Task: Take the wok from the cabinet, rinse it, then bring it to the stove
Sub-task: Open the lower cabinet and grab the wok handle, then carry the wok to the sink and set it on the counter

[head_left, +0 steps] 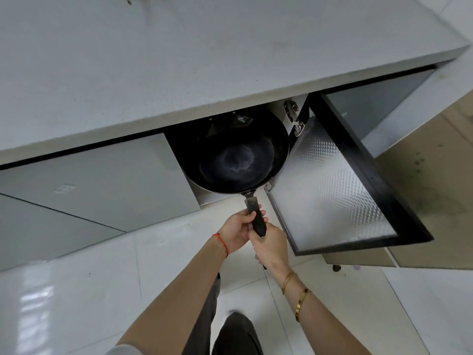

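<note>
Open cabinet — wok handle points toward person.

- Pale grey countertop fills the view from 10 to 2 o'clock.
- Glossy white tiled floor lies from 5 to 8 o'clock, catching light.
- Beige wooden panel stands at 3 o'clock.
</note>
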Demonstrator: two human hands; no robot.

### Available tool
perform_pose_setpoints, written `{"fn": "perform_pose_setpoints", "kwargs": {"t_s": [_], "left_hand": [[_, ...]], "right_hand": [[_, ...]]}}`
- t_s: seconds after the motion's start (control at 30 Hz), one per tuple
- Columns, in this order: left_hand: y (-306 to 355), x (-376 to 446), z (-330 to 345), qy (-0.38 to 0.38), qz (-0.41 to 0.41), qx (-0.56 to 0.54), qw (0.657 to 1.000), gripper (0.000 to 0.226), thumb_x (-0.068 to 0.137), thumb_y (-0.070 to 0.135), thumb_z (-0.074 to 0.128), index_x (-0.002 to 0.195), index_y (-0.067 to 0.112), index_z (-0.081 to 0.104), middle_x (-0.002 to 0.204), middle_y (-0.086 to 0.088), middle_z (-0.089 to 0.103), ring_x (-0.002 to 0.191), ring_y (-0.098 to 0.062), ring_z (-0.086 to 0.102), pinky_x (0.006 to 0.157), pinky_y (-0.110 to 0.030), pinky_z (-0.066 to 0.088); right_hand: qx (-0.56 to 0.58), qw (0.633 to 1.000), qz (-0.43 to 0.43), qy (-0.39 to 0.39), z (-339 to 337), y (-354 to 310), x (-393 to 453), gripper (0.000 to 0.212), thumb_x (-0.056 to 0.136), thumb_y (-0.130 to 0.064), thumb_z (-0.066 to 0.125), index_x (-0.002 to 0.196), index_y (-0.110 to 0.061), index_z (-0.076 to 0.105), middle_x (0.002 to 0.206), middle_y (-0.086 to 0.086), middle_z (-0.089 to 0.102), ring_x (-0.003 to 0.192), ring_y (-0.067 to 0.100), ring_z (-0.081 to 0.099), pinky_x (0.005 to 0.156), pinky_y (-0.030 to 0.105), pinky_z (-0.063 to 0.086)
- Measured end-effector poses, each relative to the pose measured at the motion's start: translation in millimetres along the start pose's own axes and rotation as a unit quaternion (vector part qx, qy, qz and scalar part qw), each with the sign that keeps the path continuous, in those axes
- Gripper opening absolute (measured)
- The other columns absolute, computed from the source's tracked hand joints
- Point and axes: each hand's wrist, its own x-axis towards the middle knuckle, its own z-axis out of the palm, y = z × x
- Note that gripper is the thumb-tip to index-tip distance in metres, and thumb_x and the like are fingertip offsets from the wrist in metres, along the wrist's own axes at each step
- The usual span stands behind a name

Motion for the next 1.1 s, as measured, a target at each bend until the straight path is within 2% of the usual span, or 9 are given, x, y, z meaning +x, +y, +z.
{"fn": "perform_pose_setpoints", "kwargs": {"t_s": [0.17, 0.4, 0.7, 0.8, 0.87, 0.93, 1.0, 1.1], "left_hand": [[-27, -36, 22, -0.001, -0.025, -0.005, 1.000, 0.026, 0.100, 0.002, 0.038, 0.124, 0.002, 0.048, 0.100, -0.007, 0.062, 0.088, -0.020, 0.065, 0.083, -0.032, 0.055], [-62, -98, 55, 0.023, -0.048, 0.002, 0.999, 0.027, 0.101, 0.003, 0.039, 0.127, 0.002, 0.047, 0.104, -0.008, 0.061, 0.091, -0.020, 0.064, 0.085, -0.033, 0.054], [-90, -174, 86, 0.047, -0.057, -0.007, 0.997, 0.027, 0.101, 0.002, 0.039, 0.126, 0.002, 0.048, 0.104, -0.009, 0.061, 0.091, -0.022, 0.062, 0.092, -0.035, 0.050], [-97, -201, 90, 0.050, -0.053, -0.003, 0.997, 0.030, 0.101, 0.002, 0.039, 0.130, 0.002, 0.047, 0.106, -0.009, 0.061, 0.093, -0.022, 0.061, 0.098, -0.038, 0.047], [-101, -220, 91, 0.054, -0.049, -0.001, 0.997, 0.031, 0.101, 0.003, 0.039, 0.132, 0.001, 0.046, 0.107, -0.009, 0.061, 0.095, -0.022, 0.061, 0.099, -0.039, 0.046], [-106, -241, 90, 0.057, -0.045, -0.001, 0.997, 0.031, 0.101, 0.003, 0.039, 0.131, 0.001, 0.047, 0.107, -0.010, 0.061, 0.096, -0.022, 0.061, 0.094, -0.037, 0.048], [-111, -264, 89, 0.059, -0.040, -0.005, 0.997, 0.033, 0.101, 0.002, 0.039, 0.133, 0.000, 0.046, 0.108, -0.010, 0.061, 0.095, -0.022, 0.061, 0.093, -0.037, 0.049], [-118, -300, 87, 0.050, -0.025, -0.007, 0.998, 0.030, 0.101, 0.002, 0.038, 0.131, 0.001, 0.045, 0.105, -0.009, 0.061, 0.094, -0.022, 0.061, 0.092, -0.036, 0.049]], "right_hand": [[0.011, 1.000, 0.006, -0.002, -24, 5, -45, 0.031, 0.093, -0.029, 0.062, 0.064, -0.024, 0.052, 0.050, -0.002, 0.056, 0.031, 0.007, 0.053, 0.033, 0.017, 0.040], [0.041, 0.998, 0.032, -0.026, -61, 6, -116, 0.023, 0.093, -0.025, 0.063, 0.073, -0.017, 0.060, 0.054, -0.001, 0.057, 0.041, 0.014, 0.054, 0.037, 0.020, 0.042], [0.030, 0.998, 0.043, -0.029, -92, -5, -199, 0.020, 0.093, -0.028, 0.063, 0.076, -0.018, 0.059, 0.055, -0.001, 0.059, 0.039, 0.013, 0.056, 0.039, 0.024, 0.049], [0.025, 0.999, 0.035, -0.029, -94, -9, -224, 0.015, 0.093, -0.026, 0.064, 0.082, -0.016, 0.060, 0.057, -0.004, 0.058, 0.042, 0.011, 0.057, 0.039, 0.018, 0.047], [0.022, 0.999, 0.028, -0.030, -93, -10, -241, 0.015, 0.093, -0.027, 0.064, 0.086, -0.015, 0.061, 0.058, -0.006, 0.058, 0.046, 0.010, 0.057, 0.044, 0.020, 0.049], [0.014, 0.999, 0.023, -0.032, -91, -10, -260, 0.014, 0.093, -0.029, 0.065, 0.087, -0.016, 0.061, 0.059, -0.009, 0.057, 0.051, 0.009, 0.057, 0.056, 0.025, 0.054], [0.011, 0.999, 0.018, -0.036, -88, -12, -281, 0.014, 0.092, -0.030, 0.065, 0.086, -0.018, 0.061, 0.059, -0.009, 0.057, 0.054, 0.011, 0.057, 0.061, 0.029, 0.056], [0.002, 0.999, 0.018, -0.040, -87, -19, -313, 0.022, 0.090, -0.029, 0.064, 0.071, -0.022, 0.057, 0.057, -0.005, 0.058, 0.052, 0.018, 0.058, 0.056, 0.029, 0.052]]}}
